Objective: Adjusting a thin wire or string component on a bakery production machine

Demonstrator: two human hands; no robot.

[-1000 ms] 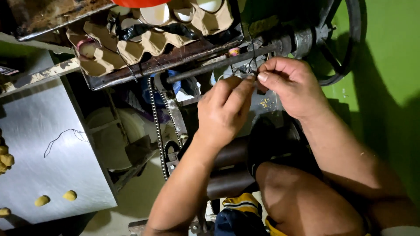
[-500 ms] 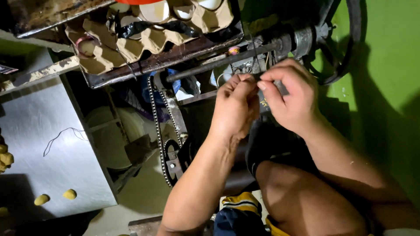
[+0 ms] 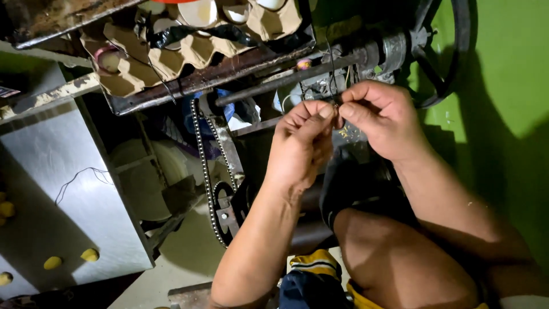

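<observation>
Fingertips of the left hand (image 3: 300,143) and right hand (image 3: 380,117) meet, each grip pinched shut on a thin dark wire (image 3: 330,71), its held end hidden between them.

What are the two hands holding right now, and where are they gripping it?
Both hands pinch a thin dark wire between their fingertips, left hand and right hand meeting at its lower end. The wire runs up toward the metal rod.

Left hand (image 3: 300,143): shifted right, fingertips now meeting the right's.
Right hand (image 3: 380,117): drawn slightly downward, pinch tightened.
</observation>
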